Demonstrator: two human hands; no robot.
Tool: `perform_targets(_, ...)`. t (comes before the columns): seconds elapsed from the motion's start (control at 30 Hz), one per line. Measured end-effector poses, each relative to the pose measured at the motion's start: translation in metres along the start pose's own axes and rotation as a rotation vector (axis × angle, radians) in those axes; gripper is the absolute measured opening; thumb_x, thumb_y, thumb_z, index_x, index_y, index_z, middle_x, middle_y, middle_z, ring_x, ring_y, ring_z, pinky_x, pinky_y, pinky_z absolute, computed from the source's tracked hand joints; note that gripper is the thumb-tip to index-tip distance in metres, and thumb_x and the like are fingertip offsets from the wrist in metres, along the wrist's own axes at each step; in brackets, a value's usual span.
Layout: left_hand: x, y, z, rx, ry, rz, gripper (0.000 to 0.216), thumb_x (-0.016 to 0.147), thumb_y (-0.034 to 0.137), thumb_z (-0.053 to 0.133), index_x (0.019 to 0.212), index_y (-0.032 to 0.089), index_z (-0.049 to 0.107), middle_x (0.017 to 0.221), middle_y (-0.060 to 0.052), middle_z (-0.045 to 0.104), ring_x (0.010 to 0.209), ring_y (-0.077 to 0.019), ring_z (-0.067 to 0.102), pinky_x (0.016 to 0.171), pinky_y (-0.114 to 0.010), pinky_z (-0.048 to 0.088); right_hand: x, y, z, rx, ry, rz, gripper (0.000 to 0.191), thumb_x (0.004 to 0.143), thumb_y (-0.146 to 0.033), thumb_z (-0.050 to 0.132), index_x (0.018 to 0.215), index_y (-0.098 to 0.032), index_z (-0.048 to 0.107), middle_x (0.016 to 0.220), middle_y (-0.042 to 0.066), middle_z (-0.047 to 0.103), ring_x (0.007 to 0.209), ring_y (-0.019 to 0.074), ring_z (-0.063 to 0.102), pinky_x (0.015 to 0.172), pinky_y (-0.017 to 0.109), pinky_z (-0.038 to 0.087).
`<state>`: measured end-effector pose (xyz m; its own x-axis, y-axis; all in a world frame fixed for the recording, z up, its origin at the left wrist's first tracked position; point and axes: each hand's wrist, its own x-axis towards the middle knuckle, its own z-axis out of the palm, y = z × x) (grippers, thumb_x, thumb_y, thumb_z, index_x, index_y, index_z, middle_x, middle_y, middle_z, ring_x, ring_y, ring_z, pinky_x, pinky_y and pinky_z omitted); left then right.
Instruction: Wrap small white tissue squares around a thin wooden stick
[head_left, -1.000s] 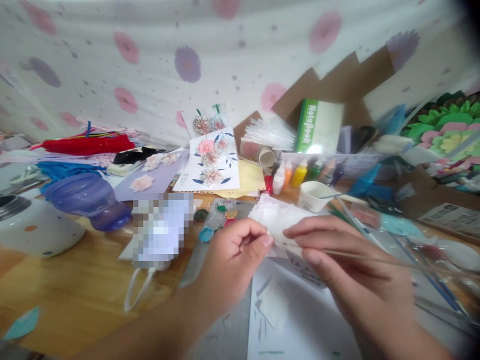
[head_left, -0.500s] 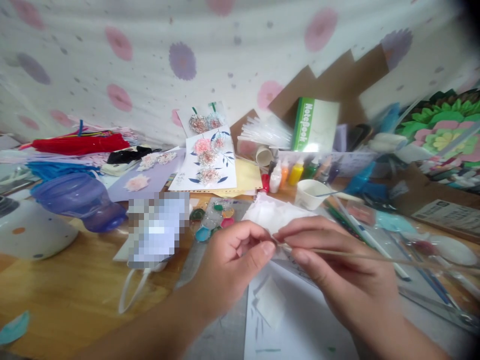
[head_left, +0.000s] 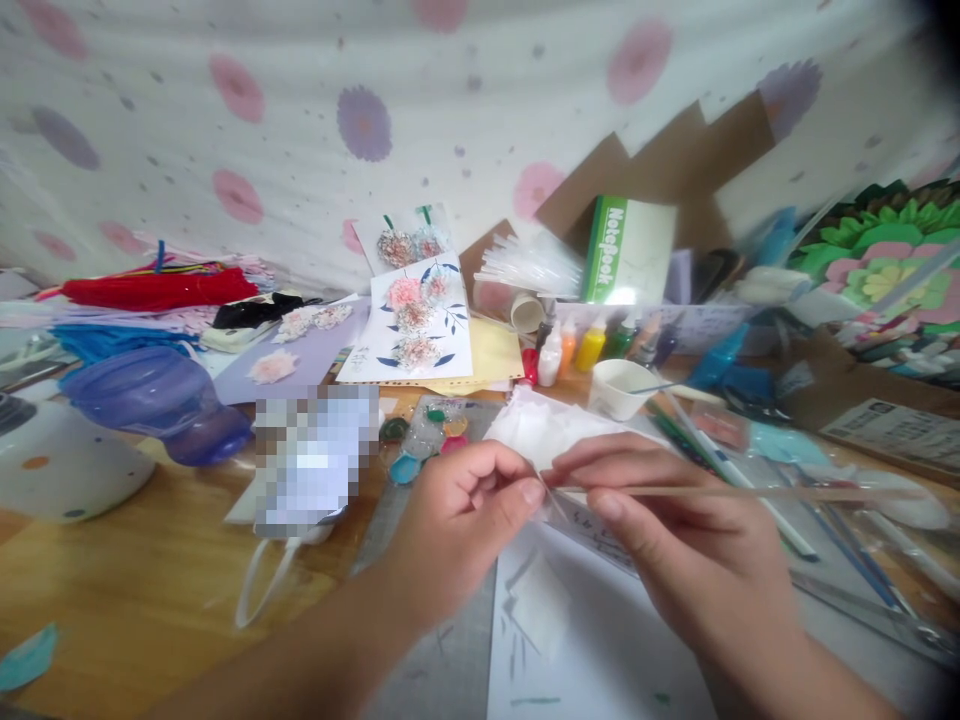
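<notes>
Clamped between thumb and fingers of right hand [head_left: 697, 545]: one thin tan stick [head_left: 847, 494], held near level with inner end close to left hand [head_left: 465, 520]. Pinched there between thumb and forefinger: one small, thin, whitish piece [head_left: 554, 503], mostly hidden. Beneath: white paper sheet [head_left: 600, 650] with green strokes. Beyond: crumpled white tissue [head_left: 555, 425].

White cloth [head_left: 465, 130] printed with pink and purple flowers fills the frame's top. At upper right, a green-and-white notebook [head_left: 636, 250] stands before brown cardboard [head_left: 675, 165]. At left, a translucent purple plastic vessel [head_left: 139, 390] sits beside a dotted white pot [head_left: 90, 470] on the wooden counter [head_left: 150, 580].
</notes>
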<state>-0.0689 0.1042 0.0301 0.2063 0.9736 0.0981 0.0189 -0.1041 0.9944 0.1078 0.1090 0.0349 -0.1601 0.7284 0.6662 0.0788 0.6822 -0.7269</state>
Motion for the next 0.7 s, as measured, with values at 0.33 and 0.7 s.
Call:
perform_targets(0.33, -0.0009, -0.0013, 0.0008, -0.029, -0.02, -0.005, 0.015, 0.085, 0.028, 0.061, 0.074, 0.018, 0.059, 0.066, 0.002, 0.052, 0.063, -0.0117, 0.045, 0.056, -0.024, 0.037, -0.0007, 0.0018, -0.0008, -0.067, -0.027, -0.01, 0.017, 0.085, -0.013, 0.068, 0.09, -0.028, 0.075, 0.088, 0.001, 0.077, 0.086, 0.0201, 0.073, 0.074, 0.034, 0.063)
perform_targets(0.7, -0.0013, -0.0026, 0.0007, -0.089, -0.018, -0.008, 0.013, 0.079, 0.028, 0.067, 0.075, 0.018, 0.06, 0.065, 0.003, 0.052, 0.061, -0.0106, 0.045, 0.056, -0.024, 0.037, -0.0019, 0.0036, -0.0012, -0.087, -0.045, -0.05, 0.022, 0.083, -0.008, 0.069, 0.093, -0.027, 0.075, 0.087, 0.001, 0.077, 0.087, 0.0199, 0.072, 0.074, 0.034, 0.062)
